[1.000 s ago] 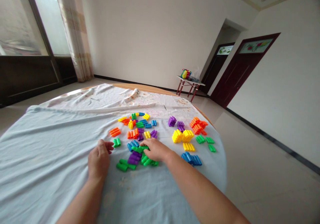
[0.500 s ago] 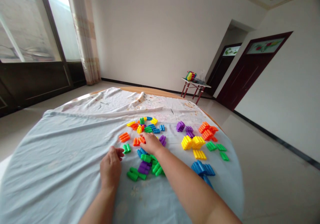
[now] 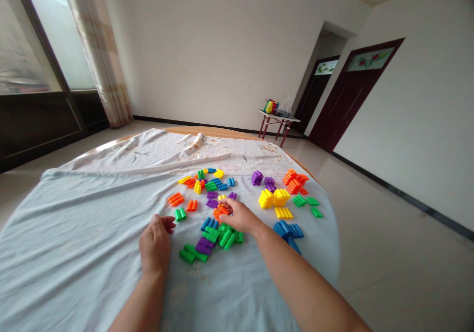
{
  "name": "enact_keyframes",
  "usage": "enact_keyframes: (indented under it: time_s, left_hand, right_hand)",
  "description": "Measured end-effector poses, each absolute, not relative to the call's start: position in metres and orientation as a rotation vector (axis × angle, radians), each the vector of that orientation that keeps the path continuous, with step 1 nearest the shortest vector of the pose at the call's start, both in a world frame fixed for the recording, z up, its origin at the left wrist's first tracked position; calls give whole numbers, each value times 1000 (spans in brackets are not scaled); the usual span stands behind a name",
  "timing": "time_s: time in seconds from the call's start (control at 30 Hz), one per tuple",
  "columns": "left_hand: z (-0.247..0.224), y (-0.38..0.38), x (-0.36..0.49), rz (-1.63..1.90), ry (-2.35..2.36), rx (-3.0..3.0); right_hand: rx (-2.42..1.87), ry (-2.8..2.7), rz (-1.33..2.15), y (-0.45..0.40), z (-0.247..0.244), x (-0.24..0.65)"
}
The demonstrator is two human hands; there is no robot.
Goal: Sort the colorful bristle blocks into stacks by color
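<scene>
My right hand (image 3: 240, 216) has its thumb and fingers closed around an orange ribbed plastic building block (image 3: 221, 212), just over the middle of the pile. Below that block lie blue pieces (image 3: 209, 224) and a cluster of green pieces (image 3: 230, 238). Purple pieces (image 3: 212, 203) sit just beyond the fingertips. My left hand (image 3: 156, 240) rests on the cloth at the left, fingers loosely bent and holding nothing. Closest to it is a green block (image 3: 180, 214), not touched. Another orange block (image 3: 191, 205) lies between the two hands.
Colour groups stand at the right: purple (image 3: 256, 177), yellow (image 3: 274, 198), orange (image 3: 295, 181), green (image 3: 312, 201) and blue (image 3: 288, 230). Mixed blocks (image 3: 211, 185) lie at the back. A pale cloth (image 3: 92, 233) covers the round table. Behind is a small side table (image 3: 278, 117).
My right hand has moved right and toward me with the orange block, uncovering purple pieces. My left hand stays by the green block. The whole view has shifted slightly.
</scene>
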State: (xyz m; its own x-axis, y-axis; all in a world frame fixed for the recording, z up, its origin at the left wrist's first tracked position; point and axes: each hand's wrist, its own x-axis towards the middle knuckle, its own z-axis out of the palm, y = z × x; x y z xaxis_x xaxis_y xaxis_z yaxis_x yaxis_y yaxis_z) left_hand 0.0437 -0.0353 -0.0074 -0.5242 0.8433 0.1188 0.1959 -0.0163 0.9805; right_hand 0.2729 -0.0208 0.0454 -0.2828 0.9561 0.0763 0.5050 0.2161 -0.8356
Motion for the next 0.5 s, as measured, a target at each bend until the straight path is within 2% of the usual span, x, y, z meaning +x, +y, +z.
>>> enact_keyframes:
  time_s: [0.27, 0.5]
  left_hand:
    - [-6, -34, 43, 1581, 1762, 1108]
    - [-3, -34, 40, 1551, 1819, 1127]
  right_hand:
    - [-1305, -1738, 1047, -63, 42, 291]
    - [-1384, -2099, 490, -74, 49, 300]
